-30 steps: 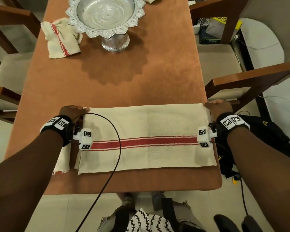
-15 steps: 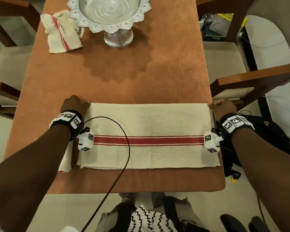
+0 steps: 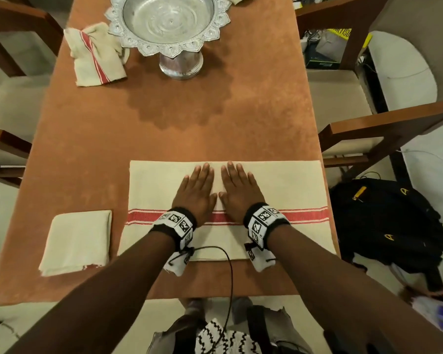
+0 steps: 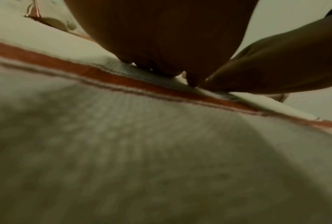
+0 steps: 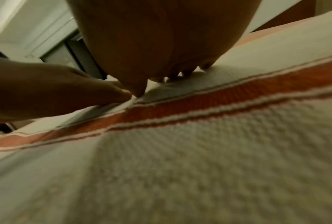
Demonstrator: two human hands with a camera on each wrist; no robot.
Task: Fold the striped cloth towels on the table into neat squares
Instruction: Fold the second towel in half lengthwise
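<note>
A cream towel with a red stripe [image 3: 287, 190] lies folded lengthwise near the table's front edge. My left hand [image 3: 197, 190] and right hand [image 3: 238, 190] lie flat side by side on its middle, fingers straight, thumbs almost touching. The wrist views show each palm, left hand [image 4: 161, 37] and right hand [image 5: 161, 37], pressed on the weave beside the red stripe [image 4: 103, 75] [image 5: 218, 94]. A folded cream square towel [image 3: 77, 241] sits left of it. A crumpled striped towel [image 3: 95, 54] lies at the far left.
A silver pedestal bowl [image 3: 169, 24] stands at the table's far middle. Wooden chairs [image 3: 384, 126] flank the orange table [image 3: 189, 118] on both sides. A black backpack [image 3: 386, 221] sits on the floor at right. A cable [image 3: 230, 277] hangs off the front edge.
Both hands have left the towel's far corners and come together on its middle, now flat. The folded square to the left, earlier hidden by my arm, is in view.
</note>
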